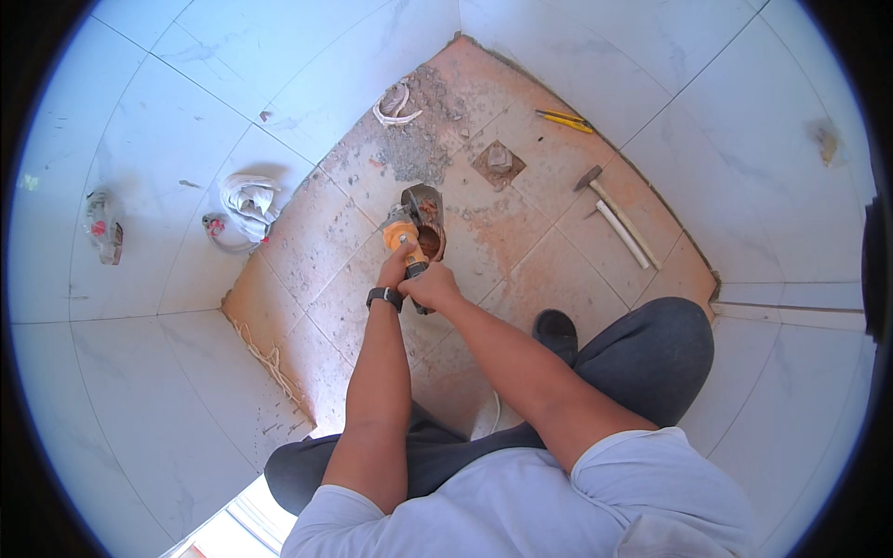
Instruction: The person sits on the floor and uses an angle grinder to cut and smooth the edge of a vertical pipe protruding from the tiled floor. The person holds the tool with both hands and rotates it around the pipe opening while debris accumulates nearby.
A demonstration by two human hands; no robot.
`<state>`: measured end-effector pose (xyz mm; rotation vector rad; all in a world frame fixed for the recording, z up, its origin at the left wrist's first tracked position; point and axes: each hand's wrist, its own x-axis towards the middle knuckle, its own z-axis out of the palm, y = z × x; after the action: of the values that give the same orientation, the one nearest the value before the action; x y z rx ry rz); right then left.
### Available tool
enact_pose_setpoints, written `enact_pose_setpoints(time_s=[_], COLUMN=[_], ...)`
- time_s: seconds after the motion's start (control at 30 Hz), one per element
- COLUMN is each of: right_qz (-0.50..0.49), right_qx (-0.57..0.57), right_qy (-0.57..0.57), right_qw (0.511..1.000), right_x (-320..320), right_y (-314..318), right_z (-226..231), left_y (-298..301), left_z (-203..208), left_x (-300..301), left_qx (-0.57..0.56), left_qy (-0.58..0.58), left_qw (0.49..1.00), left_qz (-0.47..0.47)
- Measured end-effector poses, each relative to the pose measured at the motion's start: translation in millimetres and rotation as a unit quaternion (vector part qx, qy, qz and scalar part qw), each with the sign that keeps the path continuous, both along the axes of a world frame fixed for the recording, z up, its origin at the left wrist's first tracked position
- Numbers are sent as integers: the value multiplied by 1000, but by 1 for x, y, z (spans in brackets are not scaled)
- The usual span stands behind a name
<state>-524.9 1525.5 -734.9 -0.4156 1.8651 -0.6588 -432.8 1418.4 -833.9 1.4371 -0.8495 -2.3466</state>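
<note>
An orange and grey angle grinder (414,226) rests with its disc on the reddish tiled floor (521,251) in front of me. My left hand (394,270), with a dark watch on the wrist, wraps the grinder's body from the left. My right hand (432,286) grips the rear handle just behind it. Both arms reach forward from the lower edge, above my grey trousers and dark shoe (556,330).
A hammer (609,209) and a white rod lie to the right on the reddish tiles. A yellow-handled tool (564,119) lies further back. A square hole (498,163), rubble (414,149), crumpled bags (244,206) and white wall tiles surround the corner.
</note>
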Motion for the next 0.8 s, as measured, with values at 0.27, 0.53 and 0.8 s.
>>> enact_pose_setpoints(time_s=[0.27,0.53,0.8], right_qz=[9,3,3], right_qx=[-1,-3,-11], right_qy=[-8,-6,-16], right_qw=[1000,1000,1000], right_x=[-2,-2,-3], right_y=[-3,-5,-2], right_z=[-3,-8,-16], left_y=[-5,-9,-7], left_z=[-8,-18,-12], left_x=[-1,-2,-5], left_qx=[-12,-26,-29], left_qy=[-4,-22,-54], left_qw=[1000,999,998], left_qz=[-5,-4,-11])
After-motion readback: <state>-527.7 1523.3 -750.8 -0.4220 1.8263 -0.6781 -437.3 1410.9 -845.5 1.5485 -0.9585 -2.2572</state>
